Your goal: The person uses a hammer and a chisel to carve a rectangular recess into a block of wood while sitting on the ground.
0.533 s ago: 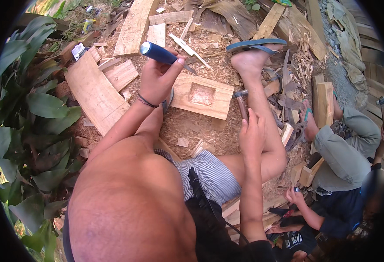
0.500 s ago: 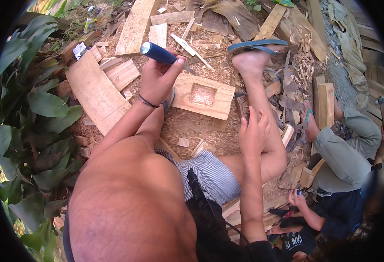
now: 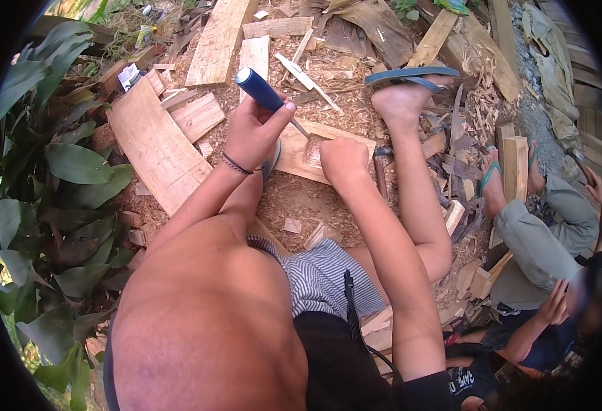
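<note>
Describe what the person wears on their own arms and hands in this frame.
Both forearms are bare, with no sleeves and no gloves. The left hand has a thin dark cord bracelet around the wrist. The right hand shows no band, watch or ring. No cables or markings show on either arm.

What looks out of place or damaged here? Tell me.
Nothing is broken, but wood chips and offcuts litter the ground around the carved wooden block. The left hand holds a blue-handled chisel; the right hand presses the block.
</note>
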